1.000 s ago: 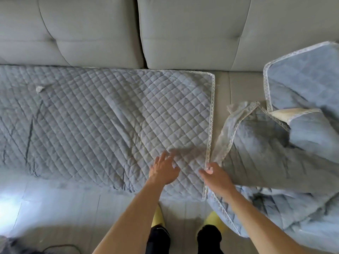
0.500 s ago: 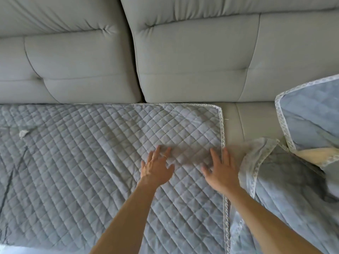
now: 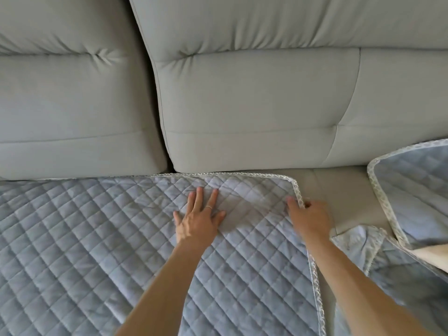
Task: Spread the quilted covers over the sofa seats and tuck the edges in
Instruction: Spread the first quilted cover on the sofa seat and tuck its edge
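Moved: left hand [image 3: 197,220] and right hand [image 3: 311,219] have both slid toward the far edge of the spread cover [image 3: 97,238]. The right hand has gone from lying flat to taking hold of the trim [image 3: 297,187].
Left hand: flat, fingers straight and spread, pressing the quilting near the far edge.
Right hand: thumb on top of the trim by the far right corner, fingers curled beneath it.
Hidden: the right fingertips are under the border; the spread cover's left and near sides run out of frame.
Second cover [image 3: 412,187]: rumpled at right, partly folded back, cut off by the frame.
Edges: the far trim lies along the foot of the back cushions [image 3: 242,105].
Open room: a strip of bare seat [image 3: 339,190] runs between the two covers.
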